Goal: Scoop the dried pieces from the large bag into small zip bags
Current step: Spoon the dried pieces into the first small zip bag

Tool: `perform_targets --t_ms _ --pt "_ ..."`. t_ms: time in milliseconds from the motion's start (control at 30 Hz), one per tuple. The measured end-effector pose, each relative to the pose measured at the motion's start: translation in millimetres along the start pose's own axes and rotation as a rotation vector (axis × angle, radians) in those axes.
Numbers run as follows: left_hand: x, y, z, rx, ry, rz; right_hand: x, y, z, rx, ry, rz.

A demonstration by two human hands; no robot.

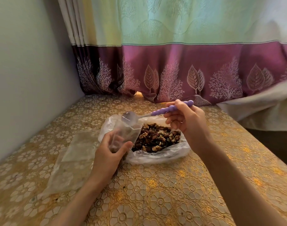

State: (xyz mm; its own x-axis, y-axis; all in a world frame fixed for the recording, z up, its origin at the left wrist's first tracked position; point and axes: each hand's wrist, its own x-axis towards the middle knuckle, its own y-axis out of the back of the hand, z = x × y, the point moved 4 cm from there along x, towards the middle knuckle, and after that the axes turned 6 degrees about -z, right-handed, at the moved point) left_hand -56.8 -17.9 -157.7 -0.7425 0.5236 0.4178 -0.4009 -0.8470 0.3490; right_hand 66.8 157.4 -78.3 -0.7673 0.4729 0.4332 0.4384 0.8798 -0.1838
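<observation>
A large clear plastic bag (157,156) lies open on the table, full of brown dried pieces (157,137). My left hand (111,152) grips a small clear zip bag (125,132) upright just left of it, mouth up, with a few dried pieces at its bottom. My right hand (186,122) holds a spoon (130,119) by its purple beaded handle. The spoon's metal bowl is tipped at the small bag's mouth and looks empty.
Several flat empty zip bags (72,159) lie on the gold floral tablecloth (172,193) left of my left arm. A grey wall runs along the left. A purple and green curtain (172,70) hangs behind the table, a white cloth at the right.
</observation>
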Motion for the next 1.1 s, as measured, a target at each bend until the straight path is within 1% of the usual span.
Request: perform_targets --t_ms 100,133,200,333,467,567,633,767,967,1100 --pt "-0.3 0.5 -0.3 0.017 -0.009 0.008 1.8 19.1 8.4 0.112 -0.073 0.199" --pt "-0.5 0.3 -0.5 0.019 -0.009 0.006 1.3 25.7 11.8 0.117 -0.096 0.26" --pt "-0.9 -0.2 -0.9 0.013 -0.007 0.001 -0.7 37.4 17.6 0.032 -0.125 0.346" --pt "-1.2 -0.1 -0.5 0.005 -0.003 -0.002 -3.1 51.9 24.5 -0.283 -0.123 0.41" --pt "-1.1 0.2 -0.2 0.007 -0.004 -0.006 -0.2 57.4 24.1 -0.568 -0.09 0.405" --pt "-0.7 0.5 -0.7 0.01 -0.004 -0.008 1.9 60.7 23.2 -0.676 -0.097 0.402" --pt "-0.6 0.4 -1.0 0.004 -0.004 -0.008 3.2 64.3 25.6 -0.671 -0.131 0.404" --pt "0.1 -0.5 -2.0 -0.002 0.003 -0.011 4.9 66.6 31.6 -0.584 -0.201 0.371" --pt "0.9 -0.4 -2.7 0.01 0.0 -0.012 1.8 61.6 34.6 -0.345 -0.271 0.325" --pt "1.0 -0.7 -2.2 0.007 -0.005 -0.014 -0.2 58.8 38.3 -0.246 -0.325 0.299"
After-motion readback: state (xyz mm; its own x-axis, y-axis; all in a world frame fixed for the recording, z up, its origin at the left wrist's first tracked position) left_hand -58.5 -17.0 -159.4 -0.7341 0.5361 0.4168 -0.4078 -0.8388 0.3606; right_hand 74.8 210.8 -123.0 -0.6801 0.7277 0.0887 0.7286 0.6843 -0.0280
